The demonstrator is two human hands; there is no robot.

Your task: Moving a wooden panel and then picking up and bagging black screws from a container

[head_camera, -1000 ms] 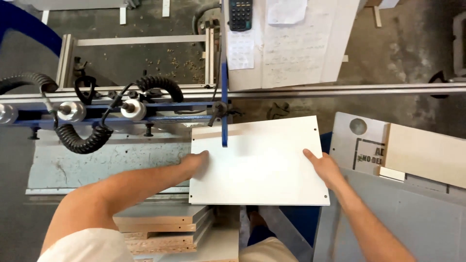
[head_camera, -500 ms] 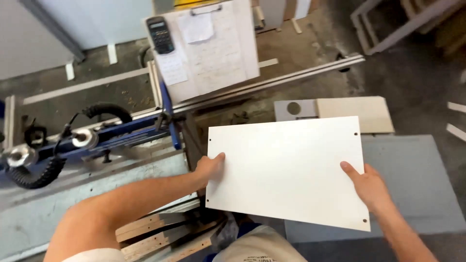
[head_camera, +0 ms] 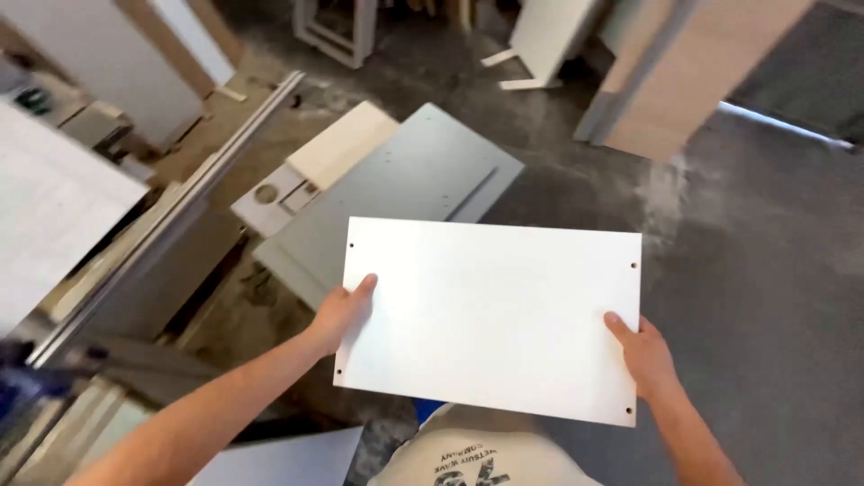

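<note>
The white rectangular panel [head_camera: 490,315] is held level above the grey floor [head_camera: 765,270], its long axis run from 9 to 3 o'clock, clamped at both short edges (small holes near the corners) by left hand [head_camera: 342,313] and right hand [head_camera: 643,355].

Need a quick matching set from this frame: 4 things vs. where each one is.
Things:
1. white panel
2. left hand
3. right hand
4. grey plate

Places:
A. on the panel's right edge
B. lying beyond the panel, partly under its far edge
C. held flat between both hands
D. on the panel's left edge

Pairs: 1-C, 2-D, 3-A, 4-B
</note>
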